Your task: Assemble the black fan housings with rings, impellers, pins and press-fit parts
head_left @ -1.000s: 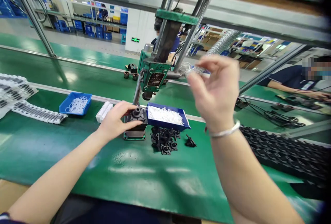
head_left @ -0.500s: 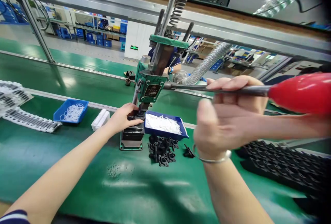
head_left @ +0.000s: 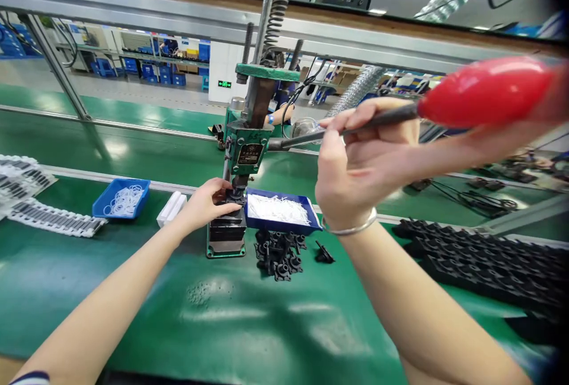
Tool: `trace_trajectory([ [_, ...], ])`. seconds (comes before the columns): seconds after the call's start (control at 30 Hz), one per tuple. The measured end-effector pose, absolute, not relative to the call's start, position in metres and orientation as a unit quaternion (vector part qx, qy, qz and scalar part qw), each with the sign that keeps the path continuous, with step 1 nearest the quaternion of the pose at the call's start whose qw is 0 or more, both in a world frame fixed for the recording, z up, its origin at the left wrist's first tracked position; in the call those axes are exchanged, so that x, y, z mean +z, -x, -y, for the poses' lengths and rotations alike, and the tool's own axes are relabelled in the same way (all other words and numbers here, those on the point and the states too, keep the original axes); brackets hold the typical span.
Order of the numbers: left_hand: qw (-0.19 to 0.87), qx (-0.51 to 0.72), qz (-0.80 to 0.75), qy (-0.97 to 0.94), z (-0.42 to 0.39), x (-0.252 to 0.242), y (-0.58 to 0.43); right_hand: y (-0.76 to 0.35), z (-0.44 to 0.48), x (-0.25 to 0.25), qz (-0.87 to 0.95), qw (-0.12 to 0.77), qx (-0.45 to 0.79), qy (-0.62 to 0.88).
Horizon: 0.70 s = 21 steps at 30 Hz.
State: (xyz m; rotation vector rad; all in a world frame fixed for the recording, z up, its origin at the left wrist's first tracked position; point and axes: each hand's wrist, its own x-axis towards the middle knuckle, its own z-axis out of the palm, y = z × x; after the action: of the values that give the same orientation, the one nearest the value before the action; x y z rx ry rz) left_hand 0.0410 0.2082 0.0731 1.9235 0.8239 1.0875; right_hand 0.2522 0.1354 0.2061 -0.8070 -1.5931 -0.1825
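Note:
In the middle of the bench stands a green hand press [head_left: 249, 150] with a tall spring and a black stepped base. My left hand [head_left: 205, 204] is at the base, its thumb in front and fingers behind, closed around a small black plastic part [head_left: 235, 196] under the ram. My fingers hide much of that part. My right hand [head_left: 364, 159] grips the metal shaft of the press lever [head_left: 391, 117], with the fingers over it and the thumb below. The red knob [head_left: 489, 91] lies above my forearm, its end near the right edge of view.
A blue tray of thin white pieces [head_left: 278, 210] stands beside the press, with a pile of black parts [head_left: 280, 254] before it. One black part [head_left: 324, 252] lies apart. Left are a blue bin of white rings [head_left: 122, 198] and white blocks [head_left: 172, 208]. Black parts in rows [head_left: 480, 266] lie right.
The lever's red knob end has risen, so the lever now slopes up to the right, my right hand with it. My left hand stays at the press base. The whole view has shifted slightly.

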Motion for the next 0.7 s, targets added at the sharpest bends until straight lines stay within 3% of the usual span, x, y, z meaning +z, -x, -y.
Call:
trace_trajectory([
  [0.1,0.418,0.442,-0.33,-0.722,-0.2,0.075,-0.044,-0.25,-0.134,0.236,0.684,0.631,-0.159,0.33],
  [0.23,0.42,0.46,-0.331,-0.708,-0.177,0.077,-0.045,-0.27,-0.124,0.236,0.729,0.575,-0.059,0.366],
  [0.37,0.333,0.45,-0.324,-0.762,-0.145,0.076,-0.051,-0.266,-0.099,0.17,0.743,0.491,0.089,0.446],
  [0.47,0.261,0.459,-0.322,-0.786,-0.124,0.068,-0.066,-0.247,-0.073,0.113,0.716,0.438,0.122,0.53],
  [0.7,0.136,0.492,-0.271,-0.816,-0.099,0.035,-0.125,-0.245,-0.032,0.054,0.582,0.471,0.088,0.657],
])
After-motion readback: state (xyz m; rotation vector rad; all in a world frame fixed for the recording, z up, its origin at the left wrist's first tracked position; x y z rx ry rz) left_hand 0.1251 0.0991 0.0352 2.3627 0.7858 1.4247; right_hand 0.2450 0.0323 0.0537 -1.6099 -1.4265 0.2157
